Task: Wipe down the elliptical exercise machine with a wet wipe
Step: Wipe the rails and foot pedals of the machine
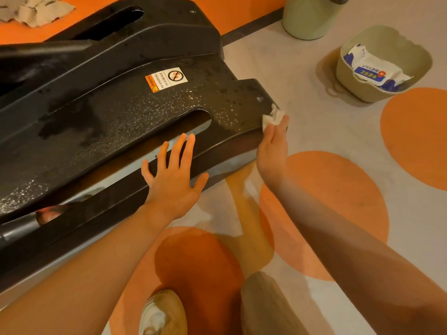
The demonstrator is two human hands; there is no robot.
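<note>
The black base cover of the elliptical machine (116,110) fills the left and middle of the view, speckled with wet droplets and bearing a warning sticker (166,79). My right hand (273,148) presses a crumpled white wet wipe (272,118) against the cover's rear right corner with straight fingers. My left hand (173,175) lies flat with spread fingers on the near rail of the cover, beside the long slot (154,141).
A beige basket (362,90) holding a pack of wet wipes (372,71) stands on the floor at the right. A pale green bin (309,18) sits behind it. A crumpled cloth (36,8) lies top left. My shoe (162,313) and knee are below.
</note>
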